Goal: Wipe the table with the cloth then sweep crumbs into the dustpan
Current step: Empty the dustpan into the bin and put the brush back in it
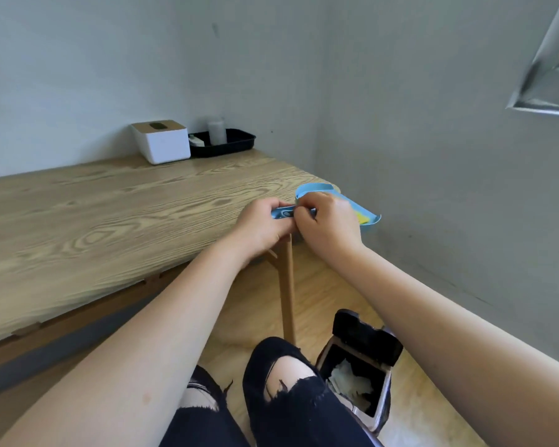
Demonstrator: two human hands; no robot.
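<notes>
A light blue dustpan [313,188] hangs past the right corner of the wooden table [110,214], with something yellow [363,217] lying in its pan. Its blue handle [284,213] points toward me. My left hand [262,227] grips the handle's near end. My right hand [328,222] pinches the handle close to the pan, fingertips almost touching the left hand. No cloth is in view, and I can make out no crumbs on the tabletop.
A white tissue box [162,141] with a wooden lid and a black tray [236,141] holding a pale cup stand at the table's back by the wall. An open bin [362,369] with crumpled paper sits on the floor beside my knee, below the corner.
</notes>
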